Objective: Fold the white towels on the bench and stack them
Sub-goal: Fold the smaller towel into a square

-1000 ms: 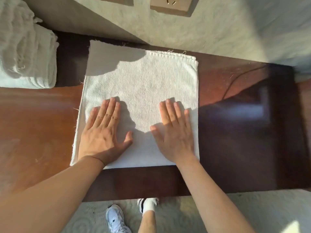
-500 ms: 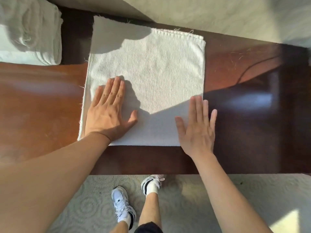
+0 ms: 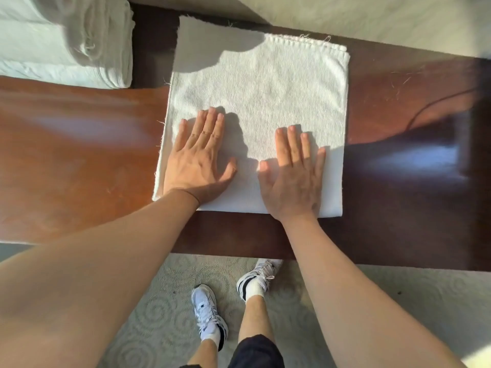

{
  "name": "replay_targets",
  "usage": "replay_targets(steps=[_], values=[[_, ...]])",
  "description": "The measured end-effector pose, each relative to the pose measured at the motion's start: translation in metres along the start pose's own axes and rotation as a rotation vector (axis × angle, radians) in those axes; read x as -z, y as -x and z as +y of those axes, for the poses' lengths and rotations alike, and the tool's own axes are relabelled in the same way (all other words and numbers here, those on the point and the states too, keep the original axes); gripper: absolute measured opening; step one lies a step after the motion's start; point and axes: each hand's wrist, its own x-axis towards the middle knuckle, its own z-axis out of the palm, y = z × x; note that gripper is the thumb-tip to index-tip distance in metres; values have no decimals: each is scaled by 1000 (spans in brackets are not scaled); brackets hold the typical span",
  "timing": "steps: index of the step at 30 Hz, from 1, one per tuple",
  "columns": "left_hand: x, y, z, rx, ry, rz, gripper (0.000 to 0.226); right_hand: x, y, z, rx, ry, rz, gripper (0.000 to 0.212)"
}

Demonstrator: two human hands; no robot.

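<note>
You have one white towel spread flat on the dark wooden counter, folded into a rough square, with its stitched, frayed edge at the far side. Both of your hands lie on its near half. Your left hand presses flat near the towel's left edge, fingers straight and together, thumb out to the side. Your right hand lies flat toward the right edge, fingers straight and slightly spread. Neither grip holds anything; both are open palms on the cloth. At the far left of the counter sits one stack of folded towels, apart from the spread towel; how many it holds cannot be counted. Below the counter edge your two white sneakers stand on the patterned carpet.
</note>
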Motion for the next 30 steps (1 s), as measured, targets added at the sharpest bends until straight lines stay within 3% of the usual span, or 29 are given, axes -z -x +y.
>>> replay_targets(steps=[6,10,15,19,21,25,30], values=[[8,16,-23,-46,-8,-49,71,-2,2,1,13,-4,36,70],[7,29,-54,67,-72,-55,68,-5,2,1,19,6,55,68],[13,32,-48,102,-75,-21,65,-7,2,2,16,23,56,69],[23,41,-27,-85,-71,76,56,0,3,-2,9,20,14,70],[17,47,7,-181,11,14,55,3,2,-4,20,12,-20,68],[-3,48,40,-170,57,-87,59,10,6,-3,82,-33,-17,62],[-13,48,32,-176,24,-60,62,6,37,17,169,74,-80,64]])
